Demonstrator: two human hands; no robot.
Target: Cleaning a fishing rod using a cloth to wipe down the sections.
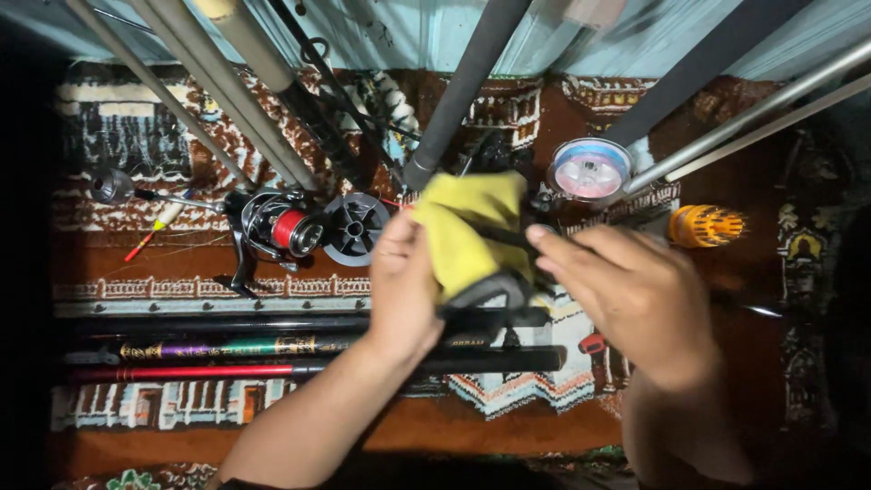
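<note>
Everything's laid out on a patterned rug (544, 426), brown with white, teal and orange building-type motifs, and there's a pale blue-green wall (435, 27) along the top; the edges of the shot are pretty dark. A bunch of fishing rods (463, 91) lean in from the top, grey, black and tan, and more rods lie flat along the lower left, including a red one (181, 371) and a dark one with a purple and gold decorated band (227, 347). Both hands are in the middle on a yellow cloth (467, 227), wrapped over a dark reel-like part (494, 292) I can't make out clearly. The left hand (404, 290) has its fingers curled together, gripping the cloth from the side. The right hand (626, 290) has its fingers close together, tips pressing on the cloth's right edge. To the left sits a spinning reel with red line (281, 231), just beside an empty black spool (356, 227). Farther left there's a slim red and white float (156, 229). Near the right hand is a round clear spool of pinkish line (590, 170), and an orange ribbed spool (706, 225) farther right.
</note>
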